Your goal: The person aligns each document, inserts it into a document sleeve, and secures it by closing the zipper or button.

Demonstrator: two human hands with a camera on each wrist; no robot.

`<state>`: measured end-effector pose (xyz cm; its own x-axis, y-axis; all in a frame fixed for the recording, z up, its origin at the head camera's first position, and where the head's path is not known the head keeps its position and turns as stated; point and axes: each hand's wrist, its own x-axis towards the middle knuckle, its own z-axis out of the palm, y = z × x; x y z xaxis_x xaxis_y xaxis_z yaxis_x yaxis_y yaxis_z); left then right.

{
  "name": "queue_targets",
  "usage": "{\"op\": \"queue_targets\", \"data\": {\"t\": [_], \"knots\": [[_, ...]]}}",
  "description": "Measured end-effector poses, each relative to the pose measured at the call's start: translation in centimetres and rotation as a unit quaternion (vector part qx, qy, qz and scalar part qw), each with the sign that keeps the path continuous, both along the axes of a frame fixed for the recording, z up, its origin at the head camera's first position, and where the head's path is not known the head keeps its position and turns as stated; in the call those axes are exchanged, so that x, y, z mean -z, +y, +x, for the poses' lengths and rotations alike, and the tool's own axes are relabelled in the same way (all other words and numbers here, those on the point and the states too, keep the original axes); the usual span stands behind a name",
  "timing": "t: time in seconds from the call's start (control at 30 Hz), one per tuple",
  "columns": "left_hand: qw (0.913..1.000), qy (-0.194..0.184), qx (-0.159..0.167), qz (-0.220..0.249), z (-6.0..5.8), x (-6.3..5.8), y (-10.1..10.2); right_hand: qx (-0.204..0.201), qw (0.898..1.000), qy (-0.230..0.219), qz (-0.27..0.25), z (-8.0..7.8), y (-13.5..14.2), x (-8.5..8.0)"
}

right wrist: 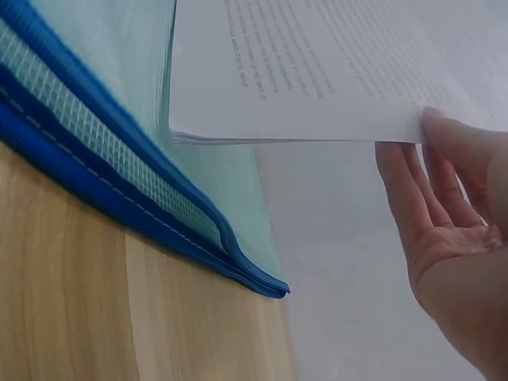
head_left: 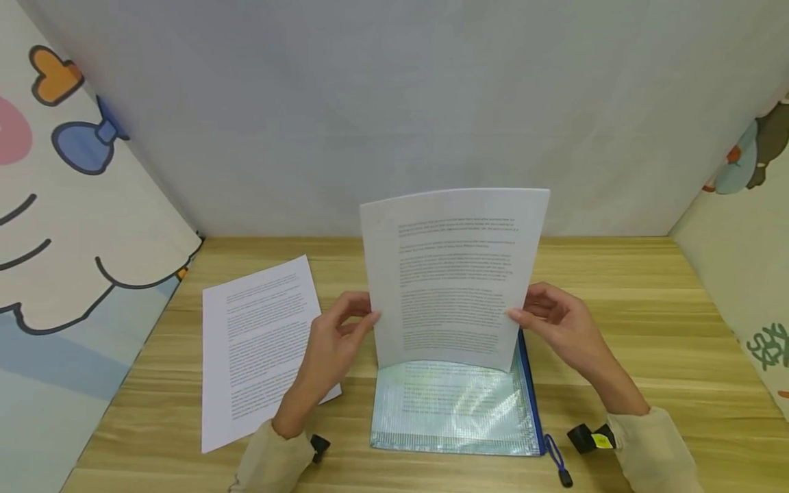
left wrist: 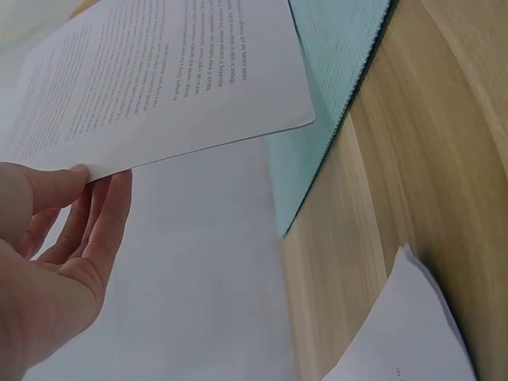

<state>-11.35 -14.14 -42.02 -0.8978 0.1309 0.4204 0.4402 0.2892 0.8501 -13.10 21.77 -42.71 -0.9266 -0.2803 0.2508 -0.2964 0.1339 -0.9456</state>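
Observation:
A stack of printed sheets [head_left: 456, 281] stands nearly upright in the middle of the head view. My left hand [head_left: 333, 346] pinches its left edge between thumb and fingers, and my right hand [head_left: 570, 335] pinches the right edge the same way. Below the sheets lies a pale green mesh zipper pouch [head_left: 450, 424] with a blue zipper [head_left: 530, 397] along its right side. In the right wrist view the zipper side [right wrist: 159, 214] gapes a little, and the sheets' lower corner hangs close to it. Whether the lower edge touches the pouch, I cannot tell.
Another printed stack of paper [head_left: 265, 349] lies on the wooden table [head_left: 635, 308], left of the pouch and partly behind my left forearm. A blue cord pull [head_left: 557, 455] trails from the pouch's near right corner. A pale wall [head_left: 431, 103] rises behind the table.

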Motion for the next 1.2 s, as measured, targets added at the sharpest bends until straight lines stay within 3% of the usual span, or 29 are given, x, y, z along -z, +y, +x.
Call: {"op": "queue_targets", "data": {"t": [0.37,0.57,1.2], "knots": [[0.9998,-0.004,-0.009,0.019,-0.4,-0.4,0.5,0.04,0.999,-0.002,-0.003,0.0,-0.1,-0.5],[0.9985,-0.029,0.01,0.046,-0.5,-0.6,1.0,0.077,0.997,-0.024,-0.007,0.2,0.2,-0.8],[0.9922,-0.105,0.029,0.06,-0.9,0.3,2.6,0.097,0.992,-0.076,0.029,1.0,1.5,0.2]]}}
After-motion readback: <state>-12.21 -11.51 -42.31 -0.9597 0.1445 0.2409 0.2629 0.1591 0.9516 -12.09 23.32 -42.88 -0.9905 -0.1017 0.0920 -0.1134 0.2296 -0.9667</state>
